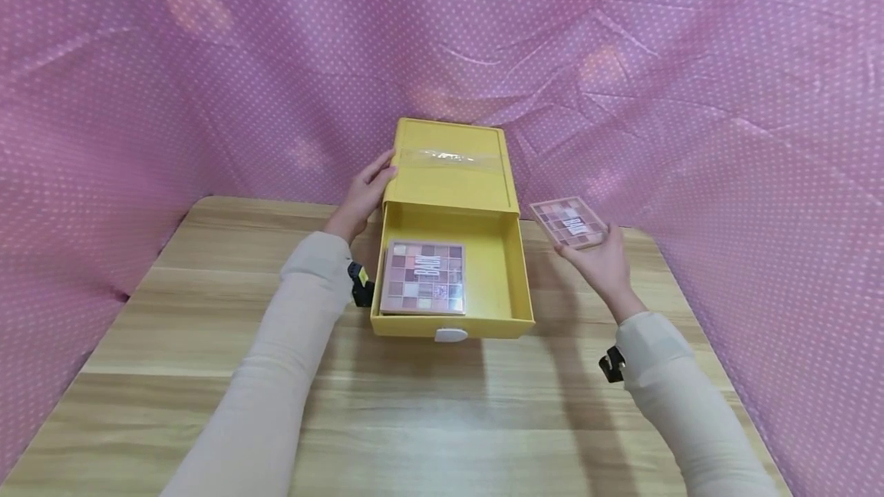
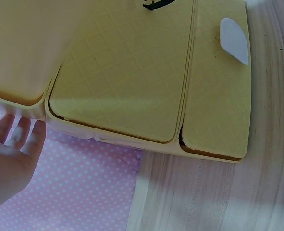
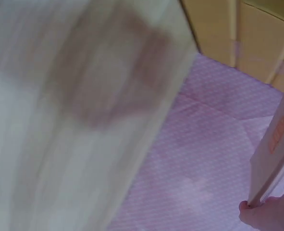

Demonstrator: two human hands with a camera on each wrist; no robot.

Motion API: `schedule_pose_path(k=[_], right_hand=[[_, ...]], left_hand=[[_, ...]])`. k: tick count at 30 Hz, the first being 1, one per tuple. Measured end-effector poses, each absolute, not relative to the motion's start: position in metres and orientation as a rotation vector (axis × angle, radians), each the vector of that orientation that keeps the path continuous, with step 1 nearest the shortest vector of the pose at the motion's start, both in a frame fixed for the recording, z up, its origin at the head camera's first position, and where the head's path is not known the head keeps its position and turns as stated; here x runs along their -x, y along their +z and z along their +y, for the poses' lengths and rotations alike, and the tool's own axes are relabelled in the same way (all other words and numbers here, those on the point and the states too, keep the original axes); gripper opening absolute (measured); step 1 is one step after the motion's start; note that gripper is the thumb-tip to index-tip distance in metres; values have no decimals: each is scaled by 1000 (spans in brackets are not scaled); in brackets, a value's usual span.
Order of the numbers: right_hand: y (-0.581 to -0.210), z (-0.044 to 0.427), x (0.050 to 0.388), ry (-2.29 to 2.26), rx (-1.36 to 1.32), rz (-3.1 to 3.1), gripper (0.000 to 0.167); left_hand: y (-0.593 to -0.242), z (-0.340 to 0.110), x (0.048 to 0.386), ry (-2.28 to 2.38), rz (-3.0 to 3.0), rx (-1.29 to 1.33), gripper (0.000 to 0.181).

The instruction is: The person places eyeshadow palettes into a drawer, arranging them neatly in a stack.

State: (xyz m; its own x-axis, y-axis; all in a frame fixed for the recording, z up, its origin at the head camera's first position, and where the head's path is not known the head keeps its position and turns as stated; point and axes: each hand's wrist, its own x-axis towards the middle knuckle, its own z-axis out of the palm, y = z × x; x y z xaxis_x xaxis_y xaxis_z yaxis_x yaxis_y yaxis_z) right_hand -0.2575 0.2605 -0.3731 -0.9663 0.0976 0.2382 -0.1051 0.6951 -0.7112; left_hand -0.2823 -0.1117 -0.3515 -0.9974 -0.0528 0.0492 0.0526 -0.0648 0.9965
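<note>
A yellow drawer box [image 1: 452,186] stands at the back of the table, its top drawer [image 1: 493,274] pulled out toward me. In the drawer's left part lies an eyeshadow palette [image 1: 423,278] with "BACK" lettering on it. My left hand [image 1: 361,194] touches the box's left side with its fingers extended, as the left wrist view also shows. To the right of the drawer, my right hand [image 1: 601,263] grips another eyeshadow palette [image 1: 569,222] by its edge, tilted above the table. In the right wrist view, that palette's pale underside [image 3: 274,149] shows beside the thumb.
The drawer carries a white pull tab [image 1: 451,335] at its front. Clear tape [image 1: 452,158] crosses the box top. Behind and on both sides of the wooden table [image 1: 428,420] hangs a pink dotted cloth [image 1: 311,60].
</note>
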Motion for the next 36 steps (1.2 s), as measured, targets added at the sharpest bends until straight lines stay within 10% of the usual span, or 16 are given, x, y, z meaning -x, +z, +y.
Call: schedule_pose_path(k=[36], right_hand=[[-277, 190, 211, 1158, -677, -2647, 90]], left_hand=[[-350, -114, 286, -2232, -2151, -27, 48]])
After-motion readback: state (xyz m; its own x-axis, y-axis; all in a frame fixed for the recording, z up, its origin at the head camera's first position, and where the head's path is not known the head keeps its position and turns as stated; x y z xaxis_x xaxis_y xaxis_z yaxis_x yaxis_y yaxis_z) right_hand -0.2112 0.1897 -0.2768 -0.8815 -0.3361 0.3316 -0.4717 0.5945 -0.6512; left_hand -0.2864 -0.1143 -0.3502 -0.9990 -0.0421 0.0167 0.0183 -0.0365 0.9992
